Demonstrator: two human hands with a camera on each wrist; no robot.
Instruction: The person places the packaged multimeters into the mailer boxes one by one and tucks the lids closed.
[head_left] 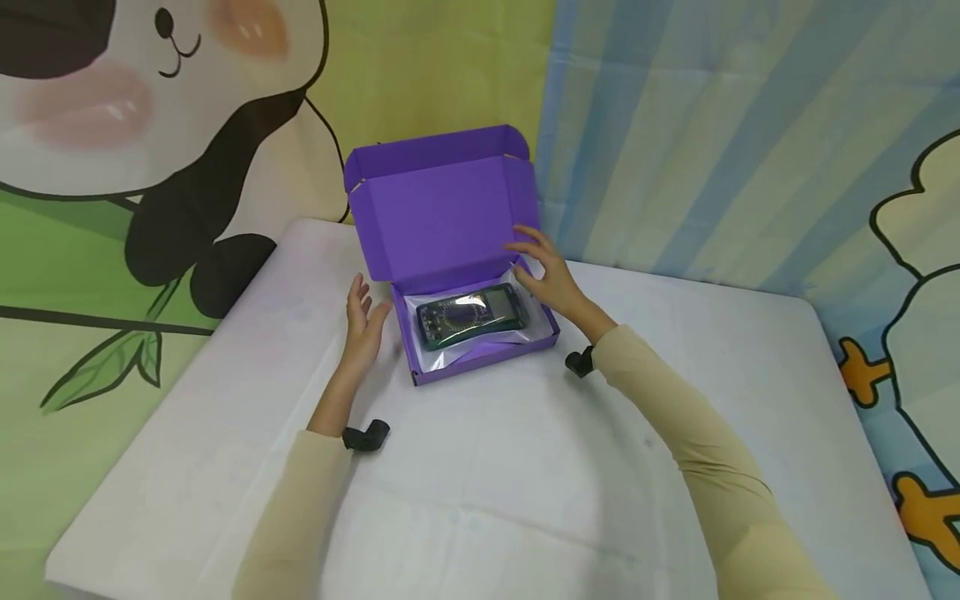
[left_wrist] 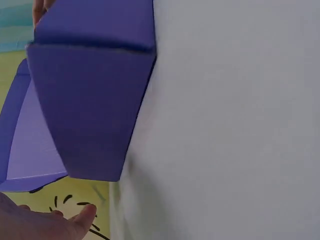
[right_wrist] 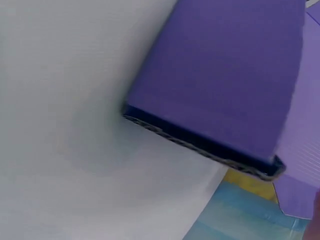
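A purple cardboard box (head_left: 480, 361) stands on the white table with its lid (head_left: 446, 208) raised at the back. Inside lies a dark multimeter (head_left: 472, 315) with a green edge, in a clear plastic bag (head_left: 438, 358). My left hand (head_left: 363, 329) is beside the box's left side, fingers extended and holding nothing. Over the box's right rear corner is my right hand (head_left: 551, 279), fingers spread and slightly bent, near the lid's edge; whether it touches the lid is unclear. The left wrist view shows the box's side wall (left_wrist: 95, 110) close up, with left fingers (left_wrist: 82, 220) below.
The white table (head_left: 480, 483) extends around the box. Behind it hang a yellow and blue striped curtain (head_left: 712, 150) and a printed panda backdrop (head_left: 247, 167). A black wrist camera (head_left: 367, 436) is on the left wrist, another camera (head_left: 580, 362) on the right.
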